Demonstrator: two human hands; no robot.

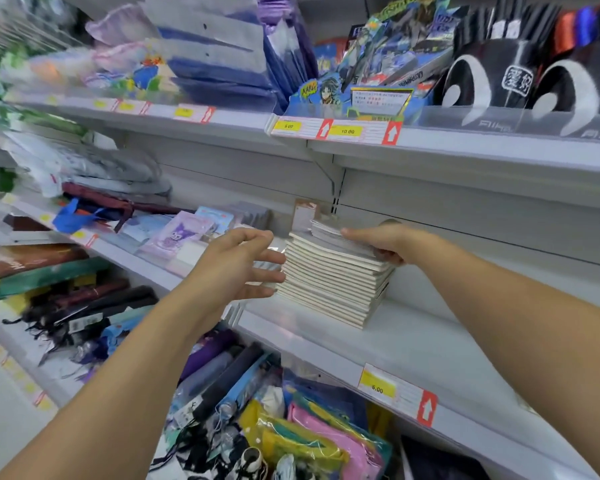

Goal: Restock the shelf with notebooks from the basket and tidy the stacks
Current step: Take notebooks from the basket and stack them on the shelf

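- A stack of notebooks (329, 282) with cream page edges stands on the white middle shelf (430, 344), slightly skewed, its upper books set a little further back than the lower ones.
- The left hand (236, 268) is spread, its straight fingers (271, 277) laid flat against the left side of the stack.
- The right hand (381, 242) grips the top few notebooks at the stack's far right corner, thumb on the top cover and fingers curled beneath them.
- Just left of the stack lie small cartoon-printed notepads (187, 233) in clear wrapping.
- A yellow price tag (378, 388) with a red arrow sits on the shelf's front edge, below and right of the stack.
- The shelf above carries folded blue packs (219, 67), a card display box (354, 98) and black-and-white packs (499, 77) on the right.
- The shelf below holds folded umbrellas (222, 375) and coloured plastic pouches (312, 434).
- The basket is not visible.
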